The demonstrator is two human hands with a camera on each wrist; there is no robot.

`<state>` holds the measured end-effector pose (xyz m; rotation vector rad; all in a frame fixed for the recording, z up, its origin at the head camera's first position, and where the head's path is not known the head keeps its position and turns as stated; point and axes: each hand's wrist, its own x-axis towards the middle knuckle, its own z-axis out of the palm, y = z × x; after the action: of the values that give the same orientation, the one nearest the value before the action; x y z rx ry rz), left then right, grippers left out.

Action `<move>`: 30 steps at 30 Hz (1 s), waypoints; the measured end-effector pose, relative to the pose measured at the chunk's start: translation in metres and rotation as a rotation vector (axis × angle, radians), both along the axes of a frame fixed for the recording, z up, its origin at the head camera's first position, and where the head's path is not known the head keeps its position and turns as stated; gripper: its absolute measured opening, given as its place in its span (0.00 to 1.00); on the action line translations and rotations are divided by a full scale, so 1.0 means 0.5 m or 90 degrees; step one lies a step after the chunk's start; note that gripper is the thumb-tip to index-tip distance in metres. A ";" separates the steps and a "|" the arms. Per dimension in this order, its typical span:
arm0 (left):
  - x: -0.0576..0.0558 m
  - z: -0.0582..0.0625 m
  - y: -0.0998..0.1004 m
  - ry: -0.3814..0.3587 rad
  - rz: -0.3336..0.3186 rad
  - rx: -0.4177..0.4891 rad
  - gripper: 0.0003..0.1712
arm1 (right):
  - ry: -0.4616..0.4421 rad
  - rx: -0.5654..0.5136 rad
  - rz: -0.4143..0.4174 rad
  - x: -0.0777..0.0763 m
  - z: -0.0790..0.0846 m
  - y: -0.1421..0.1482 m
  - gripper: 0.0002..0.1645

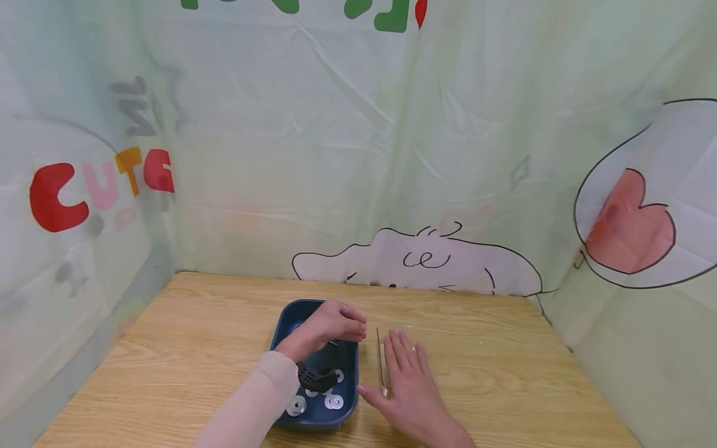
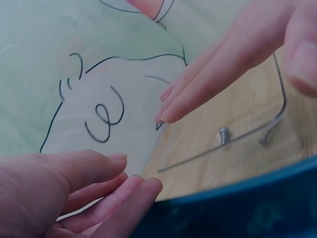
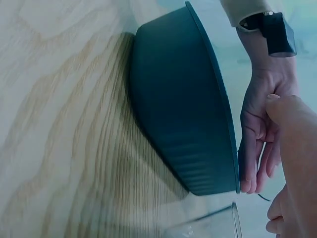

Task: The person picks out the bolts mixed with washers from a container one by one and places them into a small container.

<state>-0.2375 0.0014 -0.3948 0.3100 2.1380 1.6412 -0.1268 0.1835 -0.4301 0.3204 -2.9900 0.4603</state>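
My left hand [image 1: 335, 320] hovers over the blue bin [image 1: 356, 386], fingers loosely bent toward the thumb. In the left wrist view nothing shows between those fingertips [image 2: 148, 186]. Just right of the bin, my right hand [image 1: 411, 382] is held palm down with straight fingers over a clear container [image 3: 218, 223]; whether it touches the container I cannot tell. A thin bent metal rod, like a hex key [image 1: 379, 354], runs beside the right fingers. Close to that rod in the left wrist view is a small bolt [image 2: 224, 135]. Several metal washers [image 1: 334, 402] lie in the bin.
A wooden table [image 1: 168, 348] carries everything. Pale printed curtains [image 1: 252, 155] stand behind and at both sides. A black wrist camera [image 1: 316, 378] on the left wrist covers part of the bin. The bin's wall [image 3: 178, 99] stands close to the right hand.
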 end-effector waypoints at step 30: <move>-0.015 -0.046 -0.085 -0.007 0.110 -0.069 0.13 | -0.061 0.024 0.083 0.003 -0.028 -0.080 0.66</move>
<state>-0.2450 -0.0413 -0.4176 0.0853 2.2913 1.6049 -0.1251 0.1433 -0.4440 0.5126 -3.0868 0.4442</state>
